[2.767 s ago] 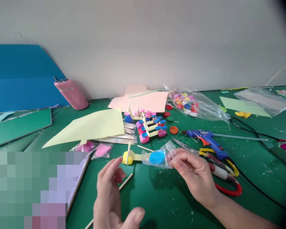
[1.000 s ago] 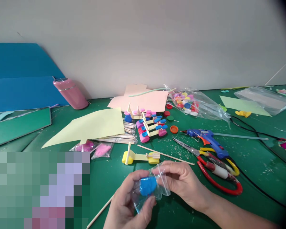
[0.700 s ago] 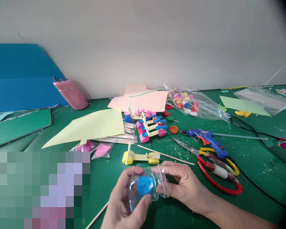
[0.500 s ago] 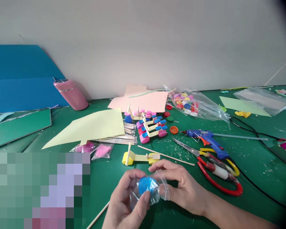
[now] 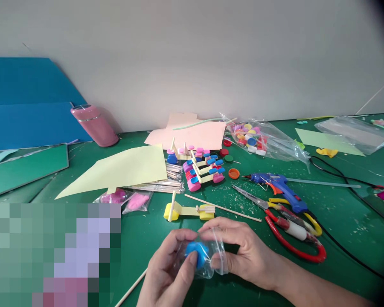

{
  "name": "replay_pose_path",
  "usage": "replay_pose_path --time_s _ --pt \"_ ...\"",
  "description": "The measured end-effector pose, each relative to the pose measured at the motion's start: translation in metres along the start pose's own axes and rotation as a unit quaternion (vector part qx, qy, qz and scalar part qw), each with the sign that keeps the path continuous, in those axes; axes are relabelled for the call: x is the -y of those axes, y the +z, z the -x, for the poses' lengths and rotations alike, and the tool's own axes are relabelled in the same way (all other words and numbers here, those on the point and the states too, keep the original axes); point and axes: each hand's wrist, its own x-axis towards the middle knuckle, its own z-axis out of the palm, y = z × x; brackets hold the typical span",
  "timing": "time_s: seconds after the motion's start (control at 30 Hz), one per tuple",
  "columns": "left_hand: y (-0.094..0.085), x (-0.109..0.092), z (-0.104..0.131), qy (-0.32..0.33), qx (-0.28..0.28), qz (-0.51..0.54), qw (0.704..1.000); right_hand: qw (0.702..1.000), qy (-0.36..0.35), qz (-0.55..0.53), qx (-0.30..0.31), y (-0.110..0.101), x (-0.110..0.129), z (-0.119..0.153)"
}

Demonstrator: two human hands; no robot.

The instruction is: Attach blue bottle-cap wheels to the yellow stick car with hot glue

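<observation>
Hands pinch small clear plastic bag [image 5: 208, 260] just in front of yellow stick model [image 5: 188, 210], left hand [image 5: 168, 277] thumb squeezing blue lump [image 5: 196, 251] inside, right hand [image 5: 243, 253] gripping bag's open right end.

A plain grey wall [image 5: 211, 55] (evenly lit) rises behind the green worktop [image 5: 339, 238]; blue boards [image 5: 22, 106] lean against the wall.
</observation>
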Motion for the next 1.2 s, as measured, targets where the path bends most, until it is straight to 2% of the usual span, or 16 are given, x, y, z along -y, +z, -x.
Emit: replay_pose_path --time_s 0.17,0.43,0.73,0.87,0.97,1.1,1.2 --pt "-0.004 0.005 -0.007 -0.001 -0.001 -0.017 1.0 0.999 0.004 0.043 -0.01 0.003 -0.001 0.001" --pt "0.004 0.006 -0.004 0.037 -0.052 -0.026 0.998 1.0 0.015 -0.004 0.02 0.004 0.002 -0.004" --pt "0.007 0.006 -0.006 -0.003 -0.014 0.019 1.0 1.0 0.016 -0.007 0.01 0.006 0.001 -0.004" --pt "0.006 0.006 -0.006 -0.021 0.022 0.028 0.999 1.0 0.013 -0.004 -0.01 0.009 0.001 -0.004" --pt "0.004 0.005 -0.006 -0.043 0.047 0.075 0.995 0.999 0.004 -0.02 -0.035 0.009 0.001 -0.004" --pt "0.004 0.004 -0.008 -0.055 0.032 0.138 0.988 0.997 -0.014 -0.005 -0.079 0.008 0.0 -0.005" --pt "0.002 0.005 -0.011 -0.05 0.034 0.132 0.989 0.994 -0.022 0.017 -0.105 0.007 -0.002 -0.005"
